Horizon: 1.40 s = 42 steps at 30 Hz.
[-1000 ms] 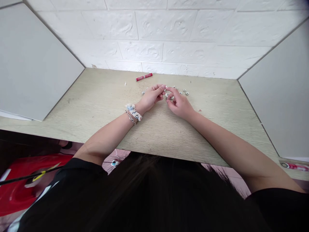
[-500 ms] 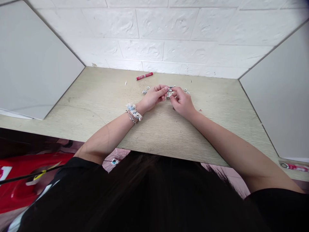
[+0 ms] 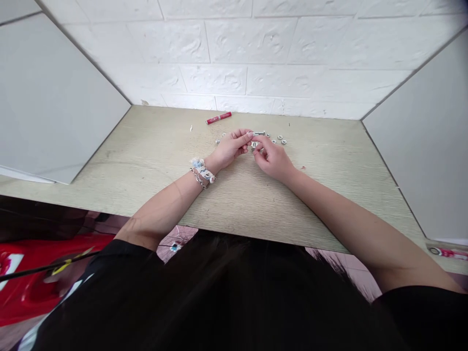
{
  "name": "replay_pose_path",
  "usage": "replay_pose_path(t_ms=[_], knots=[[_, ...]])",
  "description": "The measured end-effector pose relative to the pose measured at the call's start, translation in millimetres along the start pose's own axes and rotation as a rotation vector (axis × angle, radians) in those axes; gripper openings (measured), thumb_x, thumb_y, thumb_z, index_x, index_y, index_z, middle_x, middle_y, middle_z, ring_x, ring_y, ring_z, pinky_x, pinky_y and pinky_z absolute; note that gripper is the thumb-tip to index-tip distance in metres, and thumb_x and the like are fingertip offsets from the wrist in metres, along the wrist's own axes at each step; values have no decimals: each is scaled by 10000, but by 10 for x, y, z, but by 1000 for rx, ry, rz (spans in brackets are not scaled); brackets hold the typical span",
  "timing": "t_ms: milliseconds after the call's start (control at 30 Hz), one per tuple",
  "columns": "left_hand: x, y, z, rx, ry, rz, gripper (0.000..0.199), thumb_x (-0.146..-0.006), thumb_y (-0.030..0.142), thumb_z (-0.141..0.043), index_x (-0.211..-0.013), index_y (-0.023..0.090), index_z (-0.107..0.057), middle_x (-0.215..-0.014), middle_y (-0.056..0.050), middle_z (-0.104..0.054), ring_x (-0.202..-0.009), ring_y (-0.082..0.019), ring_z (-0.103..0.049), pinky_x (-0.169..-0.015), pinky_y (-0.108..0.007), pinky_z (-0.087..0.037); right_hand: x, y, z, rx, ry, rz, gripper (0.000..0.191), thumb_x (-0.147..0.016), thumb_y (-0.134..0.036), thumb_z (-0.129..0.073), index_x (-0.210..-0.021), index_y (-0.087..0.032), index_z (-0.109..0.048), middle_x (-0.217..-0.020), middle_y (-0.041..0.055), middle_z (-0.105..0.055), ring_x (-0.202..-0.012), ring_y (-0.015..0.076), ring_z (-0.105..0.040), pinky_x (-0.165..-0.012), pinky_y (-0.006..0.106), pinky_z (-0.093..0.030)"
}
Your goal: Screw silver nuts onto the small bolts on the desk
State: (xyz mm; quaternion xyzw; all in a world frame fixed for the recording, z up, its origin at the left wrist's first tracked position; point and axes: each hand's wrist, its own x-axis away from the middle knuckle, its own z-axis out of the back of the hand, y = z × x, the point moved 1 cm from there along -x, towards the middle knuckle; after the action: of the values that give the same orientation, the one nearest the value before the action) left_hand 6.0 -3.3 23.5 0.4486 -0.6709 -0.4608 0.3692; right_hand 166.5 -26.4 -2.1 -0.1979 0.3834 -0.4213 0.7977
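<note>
Pale wood-grain tabletop (image 3: 237, 204), inspected from its left end, where a light grey panel (image 3: 54, 97) stands. Toward the back edge, left of centre, lie a white scrap (image 3: 191, 128) and a red tube (image 3: 218, 118). Just beside the left hand, partly hidden by it, is a silver piece (image 3: 218, 142).

Left hand (image 3: 229, 150): over the middle of the tabletop, nearer the back edge than the front. Thumb and forefinger meet at the tips; whether anything is clamped between them cannot be told.

Between the hands, a silver fastener (image 3: 254, 146) shows, its shape too small to make out. Behind it is a bolt (image 3: 259, 133), head to the right, its other end at the left fingertips; held or merely lying there, undetermined.

Right hand (image 3: 272, 157): thumb and forefinger apart, the forefinger reaching to the left fingertips, the others curled close to the fastener.

Further right, loose nuts (image 3: 280, 137) lie near the back edge. Near the front right corner, a second red tube (image 3: 453, 254).

Progress, in judgement: handling of the small hardware is under way. The nuts right of the hands are unfitted; no completed assembly can be made out.
</note>
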Motion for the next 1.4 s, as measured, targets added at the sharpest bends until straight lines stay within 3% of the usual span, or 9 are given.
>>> replay_pose_path(t_ms=[233,400,667,933,1067,1200,1400], knots=[[6,9,0,13,-19,2,164,-931,182,-654,-784,122,-610,-592,63,-560,-485,-3,-490,-523,-127,-402,0,43,-9,-16,8,-4,442,-863,-212,-514,-1304,-227,-504,-873,1,-649,-539,110,-493,-591,294,-426],[11,-12,-2,22,-88,21,116,-895,172,-702,-820,125,-626,-626,60,-601,-484,2,-501,-526,-121,-406,-12,74,-13,-54,51,-26,413,-869,-230,-527,-1281,-239,-518,-874,9,-660,-548,119,-495,-601,303,-454],[4,-34,-5,34,-79,14,135,-922,213,-676,-832,130,-617,-616,58,-591,-485,-2,-507,-524,-126,-410,-19,90,-24,-74,87,-32,367,-888,-293,-543,-1248,-227,-571,-830,4,-658,-563,115,-496,-611,289,-467],[16,-8,-15,92,-41,11,95,-937,182,-647,-858,135,-621,-589,72,-559,-492,-9,-506,-542,-129,-429,-17,73,19,-147,107,-28,282,-888,-316,-512,-1050,-203,-713,-909,50,-722,-586,128,-553,-577,299,-487],[21,4,-11,83,-29,2,107,-916,194,-679,-849,134,-622,-594,76,-551,-503,-6,-504,-552,-127,-432,2,42,12,-79,121,47,319,-876,-292,-512,-1120,-227,-707,-894,40,-719,-595,136,-545,-597,310,-487],[16,-6,-6,67,-42,-1,122,-914,215,-685,-845,134,-626,-599,70,-557,-506,-10,-504,-552,-134,-430,16,35,-2,-44,75,45,326,-882,-274,-518,-1176,-237,-653,-788,4,-657,-567,121,-514,-578,282,-459],[13,-8,7,61,-27,0,126,-924,204,-669,-827,136,-628,-608,66,-557,-521,-11,-508,-562,-136,-428,14,28,6,-43,66,36,330,-894,-258,-500,-1206,-233,-606,-802,3,-642,-582,119,-512,-582,277,-448]])
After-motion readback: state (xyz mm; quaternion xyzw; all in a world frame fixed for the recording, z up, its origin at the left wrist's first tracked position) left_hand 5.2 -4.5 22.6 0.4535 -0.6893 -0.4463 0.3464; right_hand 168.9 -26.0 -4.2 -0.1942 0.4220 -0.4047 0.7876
